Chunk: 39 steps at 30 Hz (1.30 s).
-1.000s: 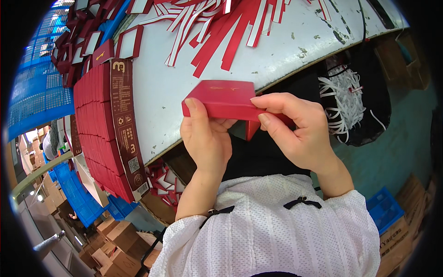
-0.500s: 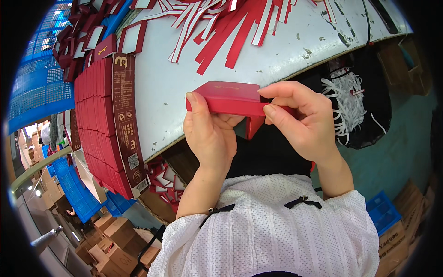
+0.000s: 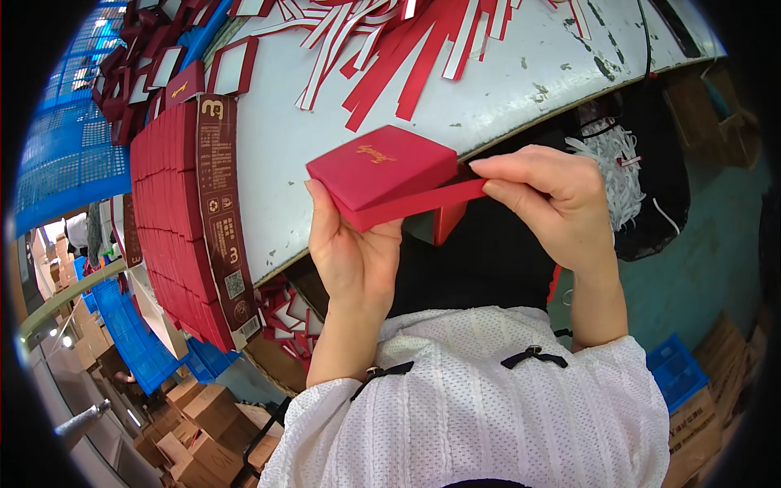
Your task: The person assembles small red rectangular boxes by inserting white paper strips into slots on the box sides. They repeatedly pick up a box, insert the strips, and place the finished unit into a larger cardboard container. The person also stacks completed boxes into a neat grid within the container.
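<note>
A small red box lid [image 3: 390, 167] with gold lettering on top rests in my left hand [image 3: 351, 264], its thumb at the left corner and fingers underneath. Along the near side of the lid runs a red strip [image 3: 423, 203], whose right end stands away from the box. My right hand [image 3: 553, 199] pinches that free end between thumb and forefinger. Behind and below the strip, a red flap-like piece [image 3: 450, 221] shows; what it joins to is hidden.
Loose red and white strips [image 3: 415, 61] lie on the white table [image 3: 281, 163]. At left, red boxes [image 3: 167, 211] stand stacked beside a dark red carton side [image 3: 220, 211], with box lids [image 3: 236, 67] piled behind. A black bag [image 3: 663, 195] holding white strips hangs at right.
The box has turned and tipped so its top faces up more. My right hand has moved right, drawing the strip's end away from the box side.
</note>
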Each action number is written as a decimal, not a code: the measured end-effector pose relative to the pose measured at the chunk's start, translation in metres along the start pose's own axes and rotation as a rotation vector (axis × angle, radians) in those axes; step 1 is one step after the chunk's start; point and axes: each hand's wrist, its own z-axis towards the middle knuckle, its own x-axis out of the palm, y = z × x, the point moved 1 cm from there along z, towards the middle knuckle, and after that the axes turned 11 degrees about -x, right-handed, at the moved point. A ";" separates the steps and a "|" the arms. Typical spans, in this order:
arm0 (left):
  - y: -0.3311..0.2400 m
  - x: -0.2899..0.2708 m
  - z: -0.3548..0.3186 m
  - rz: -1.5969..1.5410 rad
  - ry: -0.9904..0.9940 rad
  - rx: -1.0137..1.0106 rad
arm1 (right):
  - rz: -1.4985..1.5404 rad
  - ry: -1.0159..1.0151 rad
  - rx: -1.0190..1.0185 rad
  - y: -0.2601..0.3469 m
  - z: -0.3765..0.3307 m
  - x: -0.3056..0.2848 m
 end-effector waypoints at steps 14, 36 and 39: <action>0.003 0.000 -0.010 -0.280 0.125 -0.105 | 0.031 -0.106 -0.023 -0.004 0.005 0.013; 0.014 -0.038 0.007 -0.206 0.204 -0.397 | 0.099 -0.087 -0.102 0.018 -0.001 0.020; 0.014 -0.036 0.005 -0.226 0.193 -0.388 | -0.004 -0.276 -0.023 0.012 0.002 0.019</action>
